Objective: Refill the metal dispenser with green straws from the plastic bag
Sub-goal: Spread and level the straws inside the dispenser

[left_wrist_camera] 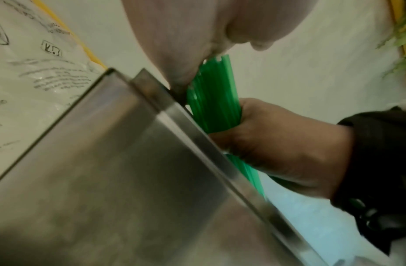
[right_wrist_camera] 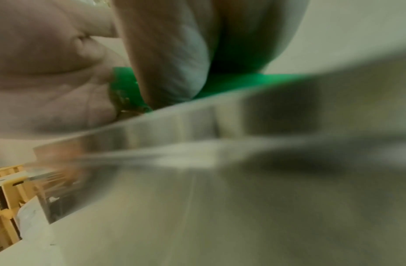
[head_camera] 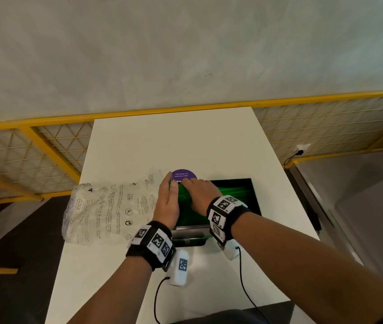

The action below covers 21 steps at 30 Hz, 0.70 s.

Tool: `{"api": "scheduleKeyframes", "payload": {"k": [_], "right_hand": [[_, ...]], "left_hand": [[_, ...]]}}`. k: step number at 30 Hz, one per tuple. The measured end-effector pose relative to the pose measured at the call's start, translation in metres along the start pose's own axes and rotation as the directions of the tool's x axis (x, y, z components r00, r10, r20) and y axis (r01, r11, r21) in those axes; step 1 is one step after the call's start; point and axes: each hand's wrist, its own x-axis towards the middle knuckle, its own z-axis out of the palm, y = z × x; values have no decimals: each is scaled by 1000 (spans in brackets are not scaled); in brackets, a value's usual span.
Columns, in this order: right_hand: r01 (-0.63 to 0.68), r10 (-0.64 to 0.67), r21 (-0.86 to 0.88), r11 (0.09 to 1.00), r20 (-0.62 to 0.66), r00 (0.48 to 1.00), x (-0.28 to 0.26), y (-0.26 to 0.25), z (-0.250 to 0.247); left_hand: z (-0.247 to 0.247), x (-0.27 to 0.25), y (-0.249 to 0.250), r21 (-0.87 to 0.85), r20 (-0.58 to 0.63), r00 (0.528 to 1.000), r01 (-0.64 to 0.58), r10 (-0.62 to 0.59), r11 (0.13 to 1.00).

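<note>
The metal dispenser [head_camera: 254, 197] stands open on the white table [head_camera: 174, 141], holding green straws [head_camera: 232, 191]. My right hand [head_camera: 197, 192] grips a bundle of green straws [left_wrist_camera: 213, 100] over the dispenser's left part, fingers curled round it. My left hand [head_camera: 170, 187] lies flat with straight fingers against the bundle's left ends, at the dispenser's steel side wall [left_wrist_camera: 106, 162]. The clear printed plastic bag [head_camera: 108, 211] lies flat to the left, touching my left hand. The right wrist view is blurred: green straws [right_wrist_camera: 231, 82] above the metal rim [right_wrist_camera: 197, 162].
A purple round sticker [head_camera: 184, 175] sits on the table just behind my hands. A yellow mesh railing [head_camera: 45, 148] runs behind the table. Wrist cables [head_camera: 244, 284] trail over the near table edge. The floor drops away on both sides.
</note>
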Motion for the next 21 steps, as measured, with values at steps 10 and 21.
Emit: {"api": "scheduleKeyframes", "payload": {"k": [10, 21], "right_hand": [[-42, 41, -23, 999, -46, 998, 2, 7, -1], [-134, 146, -119, 984, 93, 985, 0, 22, 12]], "left_hand": [[-3, -4, 1, -10, -86, 992, -88, 87, 996], [-16, 1, -19, -61, 199, 975, 116, -102, 991]]}}
